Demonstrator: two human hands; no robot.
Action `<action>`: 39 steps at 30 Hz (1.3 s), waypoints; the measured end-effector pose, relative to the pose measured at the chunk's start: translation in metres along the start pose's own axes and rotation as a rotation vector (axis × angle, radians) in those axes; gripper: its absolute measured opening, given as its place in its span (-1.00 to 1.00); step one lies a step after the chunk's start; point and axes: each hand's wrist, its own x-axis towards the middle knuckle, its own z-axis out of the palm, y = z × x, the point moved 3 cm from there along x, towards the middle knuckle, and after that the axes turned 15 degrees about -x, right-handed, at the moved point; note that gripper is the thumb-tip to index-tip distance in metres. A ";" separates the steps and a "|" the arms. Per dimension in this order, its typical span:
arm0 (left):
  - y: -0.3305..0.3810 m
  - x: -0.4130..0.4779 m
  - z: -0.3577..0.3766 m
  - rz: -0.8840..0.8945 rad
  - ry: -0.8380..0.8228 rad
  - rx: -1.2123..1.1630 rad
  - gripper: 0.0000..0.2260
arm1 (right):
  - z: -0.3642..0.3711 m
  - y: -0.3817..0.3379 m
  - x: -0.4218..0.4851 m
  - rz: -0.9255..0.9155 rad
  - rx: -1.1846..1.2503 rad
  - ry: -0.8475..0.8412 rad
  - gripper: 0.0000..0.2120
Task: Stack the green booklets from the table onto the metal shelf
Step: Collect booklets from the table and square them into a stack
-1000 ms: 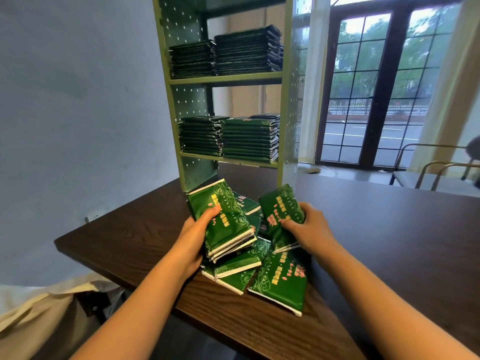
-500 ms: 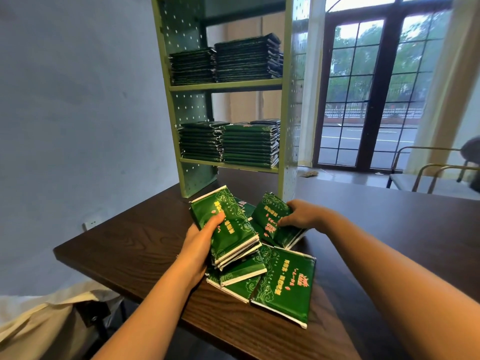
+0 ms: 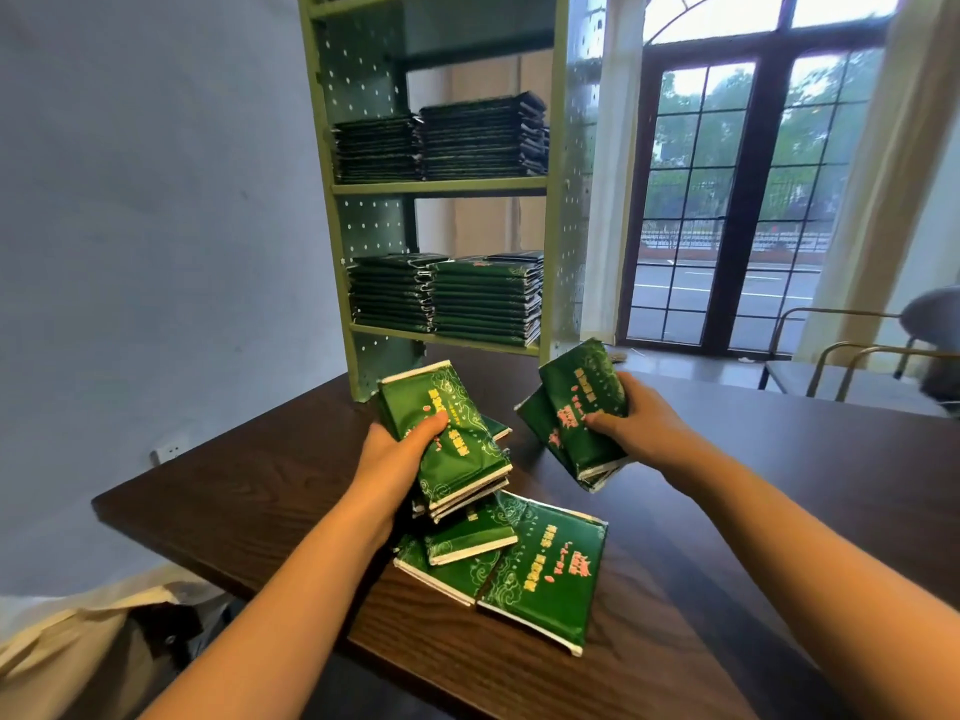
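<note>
My left hand (image 3: 400,454) grips a small stack of green booklets (image 3: 452,433) just above the table, thumb on the top cover. Raised to the right of it, my right hand (image 3: 628,428) holds a second bundle of green booklets (image 3: 571,407), tilted on edge. Loose green booklets (image 3: 545,569) lie overlapping on the dark wooden table (image 3: 249,491) below both hands. Behind stands the green metal shelf (image 3: 441,187). Its two visible levels each carry two piles of stacked booklets (image 3: 488,298).
A grey wall rises to the left. Glazed doors (image 3: 727,200) and metal-framed chairs (image 3: 852,366) are at the back right. A bag or cloth (image 3: 78,646) lies low at the left, beside the table's near corner.
My right hand has picked up a bundle of booklets from the pile and lifted it up and to the right. My left hand keeps its stack, raised slightly.
</note>
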 end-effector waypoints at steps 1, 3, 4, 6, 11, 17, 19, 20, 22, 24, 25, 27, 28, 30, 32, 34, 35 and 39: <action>0.006 0.000 0.003 0.031 -0.016 0.019 -0.53 | -0.003 -0.001 -0.005 0.021 0.120 0.004 -0.66; 0.011 -0.003 0.017 0.023 -0.050 -0.005 -0.52 | -0.009 0.002 -0.016 0.056 0.411 -0.022 -0.69; 0.011 -0.007 0.024 0.001 -0.068 -0.024 -0.51 | -0.010 0.002 -0.022 0.072 0.562 -0.050 -0.71; 0.008 -0.015 0.041 -0.042 -0.092 -0.038 -0.50 | -0.016 0.003 -0.034 0.076 0.789 -0.104 -0.76; -0.017 -0.031 0.073 -0.163 -0.106 -0.064 -0.22 | -0.011 0.013 -0.057 0.035 0.917 -0.136 -0.76; -0.030 -0.044 0.098 -0.141 -0.120 0.005 -0.14 | 0.009 0.029 -0.072 0.032 0.733 -0.095 -0.74; -0.034 -0.051 0.110 -0.090 -0.158 0.021 -0.25 | 0.009 0.034 -0.074 0.005 0.650 -0.071 -0.69; -0.036 -0.054 0.115 -0.064 -0.171 0.033 -0.31 | 0.010 0.032 -0.075 -0.010 0.586 -0.075 -0.63; -0.040 -0.059 0.123 -0.028 -0.166 0.072 -0.40 | 0.009 0.033 -0.076 -0.042 0.491 -0.100 -0.50; -0.044 -0.060 0.129 -0.011 -0.179 0.061 -0.42 | 0.007 0.032 -0.074 -0.051 0.524 -0.116 -0.58; -0.046 -0.060 0.132 -0.009 -0.198 0.056 -0.42 | 0.004 0.031 -0.074 -0.048 0.588 -0.131 -0.67; -0.046 -0.062 0.137 0.009 -0.247 0.075 -0.45 | 0.000 0.032 -0.072 -0.028 0.702 -0.139 -0.76; -0.048 -0.063 0.140 0.019 -0.272 0.081 -0.47 | -0.001 0.035 -0.071 -0.021 0.724 -0.127 -0.74; -0.049 -0.066 0.144 0.044 -0.319 0.093 -0.50 | -0.004 0.040 -0.071 -0.016 0.718 -0.099 -0.67; -0.051 -0.068 0.145 0.074 -0.365 0.105 -0.51 | -0.008 0.042 -0.070 -0.012 0.725 -0.048 -0.62; -0.056 -0.069 0.146 0.101 -0.408 0.090 -0.50 | -0.013 0.045 -0.067 -0.017 0.774 -0.009 -0.58; -0.059 -0.071 0.147 0.112 -0.425 0.081 -0.47 | -0.014 0.047 -0.066 -0.018 0.807 0.010 -0.56; -0.069 -0.077 0.153 0.164 -0.452 0.036 -0.30 | -0.014 0.052 -0.064 0.007 0.881 0.092 -0.52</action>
